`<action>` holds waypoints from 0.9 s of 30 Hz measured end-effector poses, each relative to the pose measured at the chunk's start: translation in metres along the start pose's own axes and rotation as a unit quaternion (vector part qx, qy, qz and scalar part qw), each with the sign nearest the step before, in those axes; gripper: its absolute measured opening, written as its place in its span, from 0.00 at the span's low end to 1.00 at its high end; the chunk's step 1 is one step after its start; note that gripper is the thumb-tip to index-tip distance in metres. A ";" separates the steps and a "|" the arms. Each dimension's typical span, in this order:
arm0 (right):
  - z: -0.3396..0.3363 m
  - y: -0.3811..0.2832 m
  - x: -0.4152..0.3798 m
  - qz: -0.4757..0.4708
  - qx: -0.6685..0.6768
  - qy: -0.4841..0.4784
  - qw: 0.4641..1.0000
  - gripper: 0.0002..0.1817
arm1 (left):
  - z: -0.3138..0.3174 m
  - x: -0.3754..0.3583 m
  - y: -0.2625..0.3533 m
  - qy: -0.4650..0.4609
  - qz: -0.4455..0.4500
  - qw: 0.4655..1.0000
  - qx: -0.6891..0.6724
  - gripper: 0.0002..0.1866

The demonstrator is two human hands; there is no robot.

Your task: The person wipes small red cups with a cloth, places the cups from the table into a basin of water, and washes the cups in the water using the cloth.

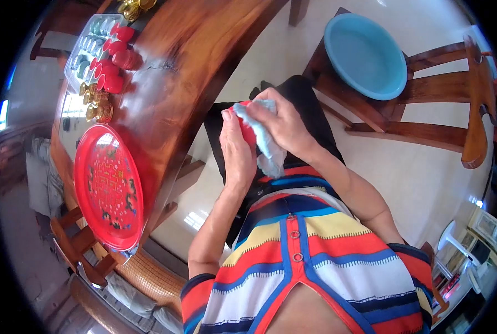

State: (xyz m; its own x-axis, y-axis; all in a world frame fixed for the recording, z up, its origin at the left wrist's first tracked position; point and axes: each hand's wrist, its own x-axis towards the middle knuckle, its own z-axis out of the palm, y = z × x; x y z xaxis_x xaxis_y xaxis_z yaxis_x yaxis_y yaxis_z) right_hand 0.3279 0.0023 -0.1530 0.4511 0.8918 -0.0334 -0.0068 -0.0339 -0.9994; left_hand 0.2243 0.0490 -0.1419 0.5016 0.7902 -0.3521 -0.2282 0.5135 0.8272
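Observation:
Over my lap, my left hand (238,153) is closed around a small red cup (249,133), most of which is hidden by my fingers and a cloth. My right hand (286,121) grips the light blue cloth (269,153) and presses it against the cup. The cloth hangs down below my right fingers. On the wooden table (187,61) to the left stand several similar red cups (109,78) and several gold cups (98,108). Nearer to me lies a round red tray (139,222) with a printed pattern.
A clear plastic container (73,69) of small cups stands beyond the red cups. More gold pieces (131,10) are at the table's far end. On the right, a light blue basin (365,55) rests on a wooden chair (443,86). The table's edge runs left of my arms.

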 end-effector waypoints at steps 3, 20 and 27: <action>0.000 -0.003 -0.002 0.070 0.117 -0.007 0.991 0.21 | 0.007 -0.002 0.005 -0.002 -0.019 0.999 -0.043 0.24; -0.003 -0.003 -0.011 -0.054 0.052 -0.038 0.996 0.14 | -0.001 -0.001 0.008 0.001 0.007 0.997 -0.073 0.17; -0.014 -0.013 -0.004 0.010 0.153 -0.016 0.988 0.12 | 0.007 -0.004 0.012 -0.077 0.006 0.997 -0.017 0.14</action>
State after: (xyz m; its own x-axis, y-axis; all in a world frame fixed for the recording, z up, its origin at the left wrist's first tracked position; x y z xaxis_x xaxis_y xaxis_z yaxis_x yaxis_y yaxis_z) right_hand 0.3384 -0.0067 -0.1399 0.4194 0.9065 -0.0487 -0.2879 0.0819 -0.9541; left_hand 0.2259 0.0500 -0.1273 0.6199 0.7370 -0.2696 -0.2608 0.5175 0.8150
